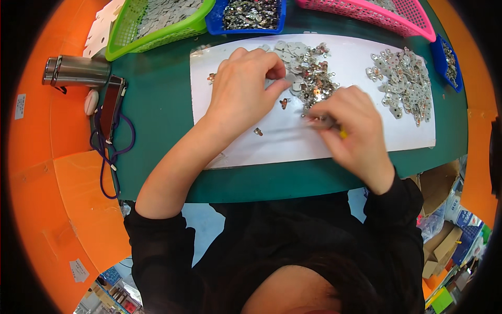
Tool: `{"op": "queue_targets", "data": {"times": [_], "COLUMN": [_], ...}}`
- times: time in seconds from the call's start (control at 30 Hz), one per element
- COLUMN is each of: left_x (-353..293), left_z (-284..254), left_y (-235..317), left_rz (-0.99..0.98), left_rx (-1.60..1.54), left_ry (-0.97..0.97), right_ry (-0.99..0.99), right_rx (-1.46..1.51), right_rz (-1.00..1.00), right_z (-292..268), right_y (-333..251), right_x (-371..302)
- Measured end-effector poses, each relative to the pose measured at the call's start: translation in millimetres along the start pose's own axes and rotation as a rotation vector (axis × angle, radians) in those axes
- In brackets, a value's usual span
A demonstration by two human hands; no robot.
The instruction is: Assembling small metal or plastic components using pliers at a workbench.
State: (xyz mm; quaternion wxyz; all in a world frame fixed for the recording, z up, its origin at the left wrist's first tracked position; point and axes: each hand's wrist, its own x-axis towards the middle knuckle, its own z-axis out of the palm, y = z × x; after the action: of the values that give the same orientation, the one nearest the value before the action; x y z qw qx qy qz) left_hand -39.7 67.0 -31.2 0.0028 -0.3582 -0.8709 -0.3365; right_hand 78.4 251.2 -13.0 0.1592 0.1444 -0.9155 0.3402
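Note:
On a white board [293, 144] lies a pile of small flat grey pieces [290, 55], mixed with shiny metal contact pieces [317, 78]. My left hand [243, 86] is at the left edge of this pile, thumb and forefinger curled together at the grey pieces; what is between the fingertips is mostly hidden. My right hand [355, 131], smeared by motion, is closed just below the metal pieces around a slim dark tool [329, 123] with a yellow part; its tip is blurred. Two loose metal pieces, one coppery [284, 103] and one smaller [258, 132], lie between the hands.
A heap of grey pieces with metal parts [405, 83] spreads on the board's right. Behind are a green basket [117, 44], a blue bin [246, 31] and a pink basket [361, 21]; a small blue tray [436, 52] stands right. A steel flask [83, 70] and corded phone-like object [110, 107] lie left.

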Motion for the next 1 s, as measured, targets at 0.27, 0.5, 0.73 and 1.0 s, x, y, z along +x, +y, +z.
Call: {"op": "queue_targets", "data": {"times": [0.27,0.5,0.73,1.0], "left_x": [-13.1,-84.3,-116.2,-117.5], "left_z": [-46.9,-75.6,-64.0,-52.8], "left_y": [-4.8,-32.4,-18.5,-7.8], "left_rz": [-0.266,-0.463,-0.550,-0.592], "left_rx": [-0.558,-1.158,-1.289,-1.246], "left_ry": [0.095,0.462,0.498,0.468], "right_ry": [0.010,-0.084,-0.133,-0.058], "right_rx": [0.010,0.023,-0.222,-0.009], "right_rz": [-0.103,-0.099,-0.278,-0.134], "right_z": [46.0,50.9,84.8,67.0], "right_y": [-37.1,-40.2,-45.7,-41.1], "right_x": [12.5,19.8,36.9,42.5]}}
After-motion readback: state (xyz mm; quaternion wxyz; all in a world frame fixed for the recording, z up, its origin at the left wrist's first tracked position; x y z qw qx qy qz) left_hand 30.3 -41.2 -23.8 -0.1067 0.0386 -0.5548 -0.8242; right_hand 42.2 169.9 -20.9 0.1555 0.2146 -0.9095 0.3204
